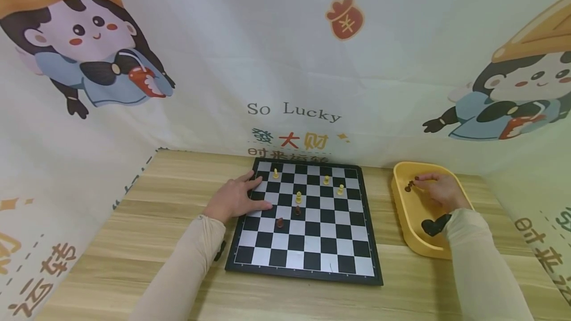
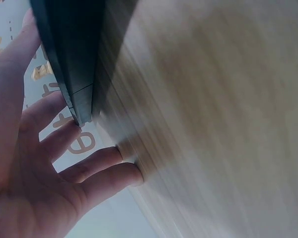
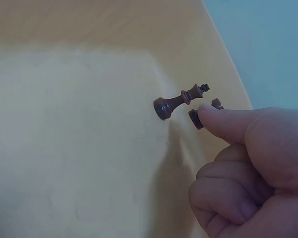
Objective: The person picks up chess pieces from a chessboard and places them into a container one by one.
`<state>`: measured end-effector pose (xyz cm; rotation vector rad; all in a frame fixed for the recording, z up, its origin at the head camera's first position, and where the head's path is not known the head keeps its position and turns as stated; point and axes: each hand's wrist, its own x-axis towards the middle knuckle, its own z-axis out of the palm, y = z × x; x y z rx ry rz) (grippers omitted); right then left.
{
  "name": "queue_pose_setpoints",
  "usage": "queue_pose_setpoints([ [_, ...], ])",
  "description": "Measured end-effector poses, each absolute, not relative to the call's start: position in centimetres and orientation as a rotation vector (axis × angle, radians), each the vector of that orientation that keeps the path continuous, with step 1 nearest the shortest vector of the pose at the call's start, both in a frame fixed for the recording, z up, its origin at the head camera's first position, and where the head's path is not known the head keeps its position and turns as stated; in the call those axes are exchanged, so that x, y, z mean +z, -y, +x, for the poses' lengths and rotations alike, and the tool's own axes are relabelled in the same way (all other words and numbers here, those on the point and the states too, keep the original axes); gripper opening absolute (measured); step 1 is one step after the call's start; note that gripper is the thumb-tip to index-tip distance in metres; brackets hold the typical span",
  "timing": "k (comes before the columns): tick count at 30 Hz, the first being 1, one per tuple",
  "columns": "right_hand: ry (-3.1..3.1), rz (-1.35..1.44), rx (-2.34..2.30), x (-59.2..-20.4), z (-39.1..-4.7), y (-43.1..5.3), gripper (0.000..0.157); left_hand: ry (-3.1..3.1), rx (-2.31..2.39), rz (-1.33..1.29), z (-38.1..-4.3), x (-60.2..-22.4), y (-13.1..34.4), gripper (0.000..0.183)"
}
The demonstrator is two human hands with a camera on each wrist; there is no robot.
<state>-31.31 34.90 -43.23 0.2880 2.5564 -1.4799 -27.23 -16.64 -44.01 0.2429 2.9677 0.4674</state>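
Note:
My left hand (image 1: 235, 198) rests at the left edge of the black-and-white chessboard (image 1: 303, 275). Its fingers are spread, with the thumb and index finger over the squares; in the left wrist view other fingertips reach past the board's dark side to the wooden table. Inside the yellow tray (image 1: 408, 234), my right hand (image 1: 439, 189) pinches a small dark brown chess piece (image 3: 194, 119) between thumb and forefinger, the thumb hiding its middle. Beside it, a dark brown chess king (image 3: 175, 102) is tilted near the tray wall.
Several cream pieces, including a cream pawn (image 1: 275, 174), and two brown pieces, one a brown chess piece (image 1: 279, 222), stand on the board. A printed cloth (image 1: 214, 63) hangs behind the wooden table (image 1: 129, 232). The tray stands to the board's right.

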Motion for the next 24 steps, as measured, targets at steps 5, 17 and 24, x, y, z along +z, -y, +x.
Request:
queue_pose_setpoints([
  [5,-2.574,0.267,-1.454,-43.33,-31.39,-34.96,0.021,-2.969,0.456,0.245,-27.2,-44.0,16.68,0.097],
  [17,-2.567,0.259,-1.48,-43.44,-31.22,-35.04,0.012,-2.965,0.454,0.244,-27.19,-43.99,16.58,0.096],
  [24,-2.561,0.257,-1.461,-43.35,-31.13,-34.89,0.035,-2.962,0.462,0.246,-27.23,-43.8,16.54,0.096],
])
